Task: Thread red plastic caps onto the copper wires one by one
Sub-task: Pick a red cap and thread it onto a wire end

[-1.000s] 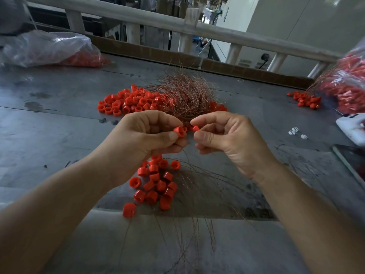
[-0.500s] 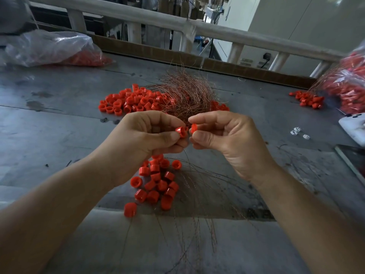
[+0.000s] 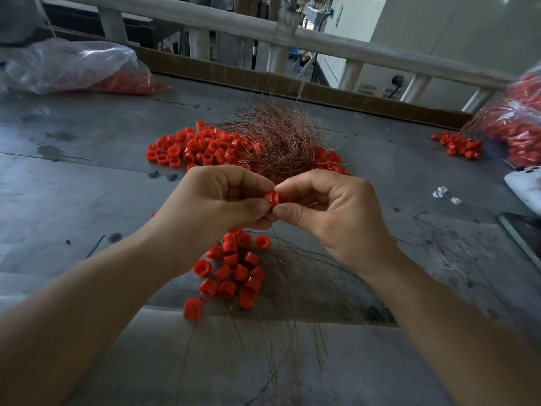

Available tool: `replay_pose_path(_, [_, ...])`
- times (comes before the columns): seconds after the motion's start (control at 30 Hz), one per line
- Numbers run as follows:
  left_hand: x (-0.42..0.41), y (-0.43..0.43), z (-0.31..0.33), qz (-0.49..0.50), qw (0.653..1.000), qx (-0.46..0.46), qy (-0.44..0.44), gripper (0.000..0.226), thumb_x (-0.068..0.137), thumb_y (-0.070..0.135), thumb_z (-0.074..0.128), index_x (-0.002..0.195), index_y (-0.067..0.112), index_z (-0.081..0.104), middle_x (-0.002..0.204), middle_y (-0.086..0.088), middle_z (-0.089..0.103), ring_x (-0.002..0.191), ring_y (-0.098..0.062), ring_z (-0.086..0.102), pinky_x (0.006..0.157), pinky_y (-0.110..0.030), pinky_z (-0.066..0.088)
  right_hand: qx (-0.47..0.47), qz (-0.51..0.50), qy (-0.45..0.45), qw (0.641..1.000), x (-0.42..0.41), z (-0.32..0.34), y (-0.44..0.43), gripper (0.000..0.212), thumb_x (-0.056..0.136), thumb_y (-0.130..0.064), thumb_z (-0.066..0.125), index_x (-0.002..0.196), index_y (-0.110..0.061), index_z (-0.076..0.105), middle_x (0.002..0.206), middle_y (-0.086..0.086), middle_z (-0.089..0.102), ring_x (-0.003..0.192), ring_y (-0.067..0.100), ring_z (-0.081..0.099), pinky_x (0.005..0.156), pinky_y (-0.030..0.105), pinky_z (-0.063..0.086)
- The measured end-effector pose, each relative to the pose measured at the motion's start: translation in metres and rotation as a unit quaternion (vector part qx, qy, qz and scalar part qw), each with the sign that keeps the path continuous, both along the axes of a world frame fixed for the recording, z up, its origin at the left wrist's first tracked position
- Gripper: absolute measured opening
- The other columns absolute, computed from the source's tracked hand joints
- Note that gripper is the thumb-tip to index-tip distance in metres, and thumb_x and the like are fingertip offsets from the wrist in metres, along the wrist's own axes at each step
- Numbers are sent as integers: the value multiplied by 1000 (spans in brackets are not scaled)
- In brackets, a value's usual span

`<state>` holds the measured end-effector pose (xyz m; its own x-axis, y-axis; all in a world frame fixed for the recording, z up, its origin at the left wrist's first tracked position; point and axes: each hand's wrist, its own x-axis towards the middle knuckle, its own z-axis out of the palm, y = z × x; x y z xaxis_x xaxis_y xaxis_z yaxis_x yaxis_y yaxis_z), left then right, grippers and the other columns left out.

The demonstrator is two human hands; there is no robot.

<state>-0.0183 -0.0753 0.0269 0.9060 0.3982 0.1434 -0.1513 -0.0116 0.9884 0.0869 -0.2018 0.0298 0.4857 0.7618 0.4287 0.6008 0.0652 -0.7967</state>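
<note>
Left hand (image 3: 222, 200): fingers curled, with thumb and forefinger pinching the red cap (image 3: 273, 199) from its left side.
Right hand (image 3: 330, 212): fingers curled, with thumb and forefinger pinching the same cap from the right, so the fingertips of both hands meet on it.
Cap position: held in the air above the desk (image 3: 87, 186), in front of the copper wire tangle (image 3: 275, 142) and above the near heap of caps (image 3: 234, 268).
Wire at the cap: too fine to make out, so it cannot be told whether a strand is through the cap.
Risk, missed hole: a thin, springy strand would likely bend or skid off the cap instead of entering, since the fingertips cover most of it.
Risk, dropped cap: the smooth plastic could slip out of such a small pinch and get lost in the near heap.
Risk, snagging: the loose strands (image 3: 292, 288) fanned under the wrists could catch on a forearm and drag caps along.
Caps: short, hollow cylinders of glossy moulded plastic, closed at one end.
Wires: hair-thin, reddish and curved, matted together like a nest.
Desk: dull grey, scuffed and stained.
Bags: a crinkled clear plastic bag (image 3: 73, 65) at the far left holds more red pieces.
</note>
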Motion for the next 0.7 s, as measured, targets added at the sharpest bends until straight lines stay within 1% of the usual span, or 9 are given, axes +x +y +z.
replay_pose_path(0.1, [0, 0, -1, 7, 1000, 11, 3, 21, 57, 8, 62, 77, 14, 66, 64, -3, 71, 59, -12, 69, 55, -14, 51, -2, -11, -14, 1000, 0, -1, 0, 20, 68, -5, 75, 88, -7, 70, 82, 0, 70, 74, 9, 68, 70, 23, 55])
replay_pose_path(0.27, [0, 0, -1, 7, 1000, 27, 1, 20, 58, 10, 62, 76, 17, 67, 66, -3, 72, 61, -12, 69, 56, -14, 52, 1, -19, -27, 999, -2, -1, -1, 20, 67, -4, 75, 87, -5, 70, 82, -1, 70, 75, 9, 68, 71, 24, 56])
replay_pose_path(0.4, [0, 0, -1, -1, 1000, 18, 6, 19, 59, 11, 62, 75, 17, 69, 66, -6, 72, 62, -14, 70, 56, -15, 52, -1, -22, -50, 998, -3, 2, -2, 20, 66, -7, 75, 86, -6, 71, 80, -7, 67, 76, 7, 67, 70, 19, 54])
replay_pose_path(0.6, [-1, 0, -1, -23, 1000, -12, 18, 15, 59, 10, 63, 68, 16, 74, 67, -10, 71, 63, -17, 70, 55, -18, 53, 0, -33, -60, 998, -3, 3, -3, 19, 65, -11, 76, 82, -6, 71, 78, -6, 68, 73, 8, 67, 68, 22, 55])
replay_pose_path(0.7, [-2, -2, 0, -27, 1000, 0, 14, 16, 58, 12, 63, 68, 18, 75, 67, -9, 71, 62, -15, 70, 55, -17, 53, 3, -30, -75, 997, -4, 4, -5, 21, 64, -14, 75, 82, -5, 71, 75, -9, 65, 73, 5, 65, 66, 15, 52])
